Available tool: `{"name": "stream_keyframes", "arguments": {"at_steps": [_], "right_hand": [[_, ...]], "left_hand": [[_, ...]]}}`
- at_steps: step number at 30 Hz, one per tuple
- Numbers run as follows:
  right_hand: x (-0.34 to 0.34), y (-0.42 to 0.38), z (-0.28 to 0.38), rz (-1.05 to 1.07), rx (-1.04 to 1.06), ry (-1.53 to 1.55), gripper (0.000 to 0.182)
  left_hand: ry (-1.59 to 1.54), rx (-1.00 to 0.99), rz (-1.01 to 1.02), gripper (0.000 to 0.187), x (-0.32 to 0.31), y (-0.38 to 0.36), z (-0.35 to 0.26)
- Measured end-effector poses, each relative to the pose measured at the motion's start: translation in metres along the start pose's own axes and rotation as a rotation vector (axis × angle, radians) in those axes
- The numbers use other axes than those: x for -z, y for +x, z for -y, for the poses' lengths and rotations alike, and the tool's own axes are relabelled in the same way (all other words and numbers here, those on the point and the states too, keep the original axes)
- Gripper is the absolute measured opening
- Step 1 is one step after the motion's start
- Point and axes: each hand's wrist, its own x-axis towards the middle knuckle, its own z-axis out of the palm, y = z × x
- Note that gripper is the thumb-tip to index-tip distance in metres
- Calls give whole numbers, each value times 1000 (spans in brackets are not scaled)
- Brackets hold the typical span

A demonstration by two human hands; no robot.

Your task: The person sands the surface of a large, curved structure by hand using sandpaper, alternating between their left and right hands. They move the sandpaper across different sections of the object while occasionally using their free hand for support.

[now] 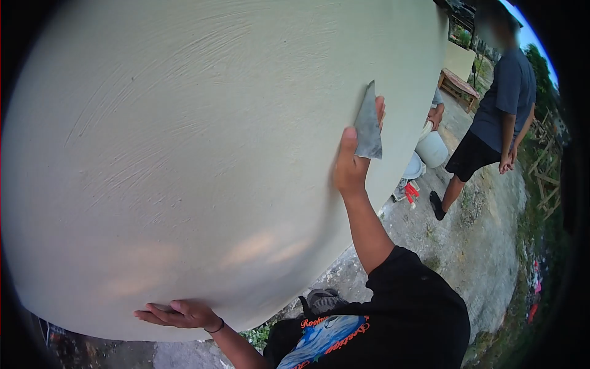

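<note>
The black sleeve [412, 295] fills the lower right of the frame. The right hand [353, 160] grips a trowel [367, 126] flat against the wall [184, 154], seemingly mid-smoothing; next calls for steady pressure. The left hand [178, 313], fingers spread, rests at the lower left.

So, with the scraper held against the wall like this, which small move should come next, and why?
Probably draw the scraper downward along the wall. The right hand presses it flat high up, faint stroke marks show on the surface, and the left hand rests open lower down.
</note>
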Motion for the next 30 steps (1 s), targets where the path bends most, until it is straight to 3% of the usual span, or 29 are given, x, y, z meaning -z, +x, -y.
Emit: {"name": "stream_keyframes", "arguments": {"at_steps": [3, 5, 8, 10, 12, 16, 19, 23, 26, 30], "right_hand": [[-4, -7, -9, -21, -131, 119, 64], [-14, -64, 5, -58, -149, 46, 64], [-12, -196, 27, 230, -76, -114, 61], [-9, -189, 26, 287, -21, -119, 61], [-8, -142, 6, 139, -38, -70, 61], [-5, -27, 14, -75, -288, 96, 60], [-12, -50, 31, -35, -235, 46, 60], [-11, -211, 44, 340, 61, -55, 64], [1, -221, 17, 414, 99, -59, 63], [-2, -73, 23, 126, -124, 75, 62]], "left_hand": [[-53, 93, 30, 50, 1, -2, -8], [64, 107, 80, 55, 7, -5, -10], [175, 124, 186, 65, 12, -9, -8], [208, 130, 237, 71, 17, -12, -9], [204, 169, 332, 86, 21, -13, -8], [230, 153, 369, 101, 23, -9, -11], [239, 146, 404, 110, 26, -9, -11], [214, 169, 397, 113, 24, -5, -15], [211, 165, 414, 112, 32, -4, -13], [172, 168, 441, 111, 36, -1, -14]]}}
